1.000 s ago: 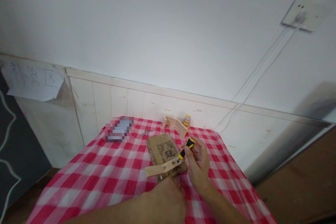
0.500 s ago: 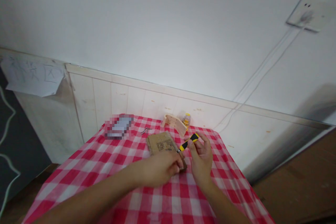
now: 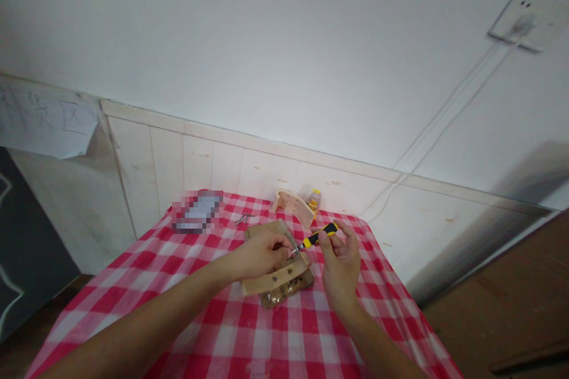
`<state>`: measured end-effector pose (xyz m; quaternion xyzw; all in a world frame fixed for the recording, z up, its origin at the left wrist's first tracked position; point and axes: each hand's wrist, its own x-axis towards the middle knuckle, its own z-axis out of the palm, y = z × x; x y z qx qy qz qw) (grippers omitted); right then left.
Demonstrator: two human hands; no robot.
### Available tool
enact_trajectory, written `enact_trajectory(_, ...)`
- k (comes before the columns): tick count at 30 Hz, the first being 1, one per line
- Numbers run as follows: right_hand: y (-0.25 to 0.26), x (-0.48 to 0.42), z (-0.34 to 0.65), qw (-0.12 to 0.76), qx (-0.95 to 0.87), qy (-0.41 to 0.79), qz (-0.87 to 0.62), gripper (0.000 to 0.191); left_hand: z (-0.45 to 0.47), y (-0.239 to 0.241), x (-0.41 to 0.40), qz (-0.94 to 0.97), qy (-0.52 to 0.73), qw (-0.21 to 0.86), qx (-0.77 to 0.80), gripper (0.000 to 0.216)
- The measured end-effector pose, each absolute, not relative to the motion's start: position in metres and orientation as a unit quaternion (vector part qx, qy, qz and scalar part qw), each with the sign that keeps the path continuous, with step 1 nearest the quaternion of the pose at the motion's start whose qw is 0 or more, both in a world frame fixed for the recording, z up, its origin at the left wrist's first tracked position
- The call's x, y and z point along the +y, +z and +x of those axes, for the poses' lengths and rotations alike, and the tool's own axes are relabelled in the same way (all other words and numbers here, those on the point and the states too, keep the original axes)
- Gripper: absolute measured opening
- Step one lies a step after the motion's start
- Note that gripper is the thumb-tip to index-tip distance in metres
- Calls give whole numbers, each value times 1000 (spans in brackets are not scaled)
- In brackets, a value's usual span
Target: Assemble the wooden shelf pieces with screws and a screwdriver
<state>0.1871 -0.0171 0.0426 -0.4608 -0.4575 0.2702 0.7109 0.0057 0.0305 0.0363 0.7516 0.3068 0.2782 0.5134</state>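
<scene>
My right hand (image 3: 341,263) is wrapped round the black and yellow handle of a screwdriver (image 3: 322,235), its metal shaft pointing down and left. At the tip of that shaft, my left hand (image 3: 262,253) has its fingers pinched together; what they hold, if anything, is too small to make out. Below the left hand a light wooden strip (image 3: 267,283) with dark screw heads rests across a flat brown cardboard box (image 3: 269,228). The printing on the box is mostly covered by the hand and the strip.
Towards the wall stand a curved wooden piece (image 3: 296,206) with holes and a clear container with yellow parts (image 3: 313,201). Small metal pieces (image 3: 244,218) lie left of them, near a blurred-out phone-like object (image 3: 200,212). A red checked cloth (image 3: 213,331) covers the table.
My left hand has risen from the near edge of the cardboard box to the screwdriver's tip. The wooden strip now shows on the box. My right hand stays nearly in place.
</scene>
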Motion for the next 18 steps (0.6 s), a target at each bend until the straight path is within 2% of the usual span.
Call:
enact_trajectory(6, 42, -17, 186, 698, -471, 275, -465, 45, 7, 42, 29, 735, 266, 533, 325, 17)
enact_trajectory(10, 42, -17, 186, 693, -475, 276, -467, 46, 9, 44, 27, 678, 313, 574, 336, 13)
enact_trajectory(14, 43, -16, 186, 697, -469, 277, -466, 48, 7, 44, 28, 626, 340, 621, 329, 19)
enact_trajectory(18, 45, -16, 186, 709, -454, 281, -461, 50, 4, 47, 27, 677, 309, 582, 327, 15)
